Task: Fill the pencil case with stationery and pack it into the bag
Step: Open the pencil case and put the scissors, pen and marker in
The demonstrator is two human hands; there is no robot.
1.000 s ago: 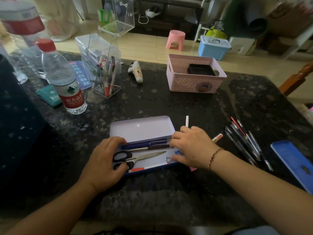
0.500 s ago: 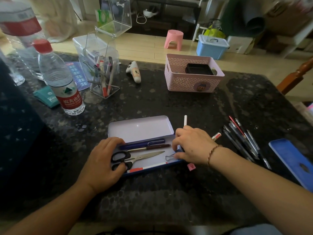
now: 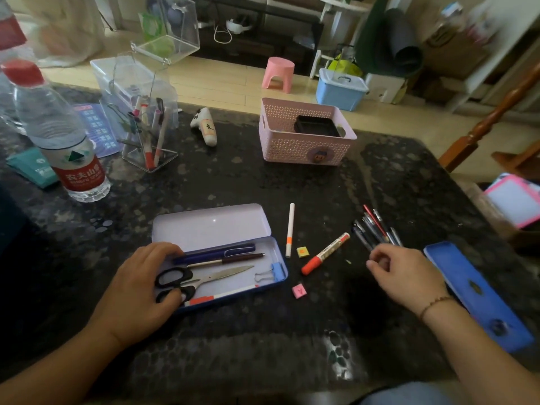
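- The pencil case (image 3: 219,252) lies open on the dark worktop (image 3: 263,331) in front of me, its lid folded back toward 12 o'clock.
- Already inside it: a dark blue pen (image 3: 214,252), a thin brown pen (image 3: 230,258), scissors (image 3: 201,280), a red-and-white pen (image 3: 222,295) along the near wall, and a blue binder clip (image 3: 273,272) at the 3 o'clock end.
- By my reckoning the filling is partway done. Still loose at 3 o'clock of the case are a white pen (image 3: 290,229), a red marker (image 3: 325,253), a yellow cube (image 3: 303,251), a pink cube (image 3: 299,290) and a bundle of pens (image 3: 375,228).
- I see no bag in view, so closing and packing remain.
- My left hand (image 3: 137,290) rests on the case's 9 o'clock end, fingers curled over the scissor handles, steadying it.
- My right hand (image 3: 406,276) hovers loosely curled, holding nothing, its fingertips just short of the pen bundle.
- Compared with half a second ago, my right hand has left the clip end of the case and swung out toward 3 o'clock; the marker and cubes it was covering now show. My left hand has not moved.
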